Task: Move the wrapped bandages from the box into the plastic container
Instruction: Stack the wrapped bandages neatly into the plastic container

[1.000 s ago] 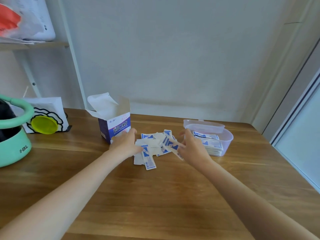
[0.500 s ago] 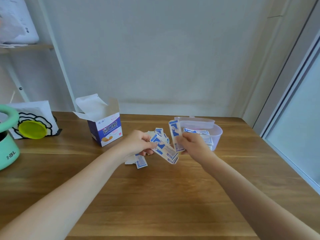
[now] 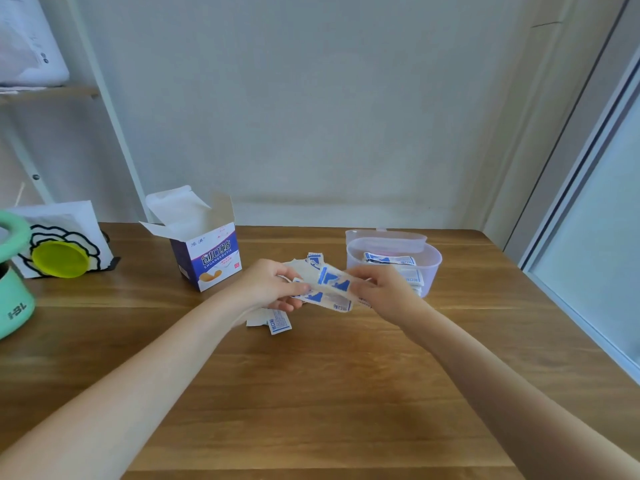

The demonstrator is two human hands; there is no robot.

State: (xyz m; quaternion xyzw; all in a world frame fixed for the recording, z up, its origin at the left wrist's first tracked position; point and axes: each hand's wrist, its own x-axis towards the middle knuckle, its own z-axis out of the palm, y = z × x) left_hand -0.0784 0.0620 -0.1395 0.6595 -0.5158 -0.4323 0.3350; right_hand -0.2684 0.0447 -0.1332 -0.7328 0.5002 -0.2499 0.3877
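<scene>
Two bare forearms reach in from the near edge over a wooden table (image 3: 311,393). Just beyond them, a couple of wrapped bandages (image 3: 278,321) lie loose on the wood, partly under the left wrist. Above these, the left hand (image 3: 268,285) and the right hand (image 3: 381,287) meet over the middle of the table, each pinching one end of a small bunch of bandages (image 3: 330,284) (white wrappers with blue print), held off the surface between them; fingers on both sides curl round the bunch. A few more wrappers (image 3: 313,259) peek out just behind the hands.

Farther back on the right sits the clear plastic container (image 3: 433,268), with a stack of bandages already inside, its lid (image 3: 386,237) leaning behind it. To the left, well apart from it, stands the open cardboard box (image 3: 211,259), flaps up. At the far left edge are a mint-green pot (image 3: 14,299) and a white card with a yellow-green disc (image 3: 60,259) against it.
</scene>
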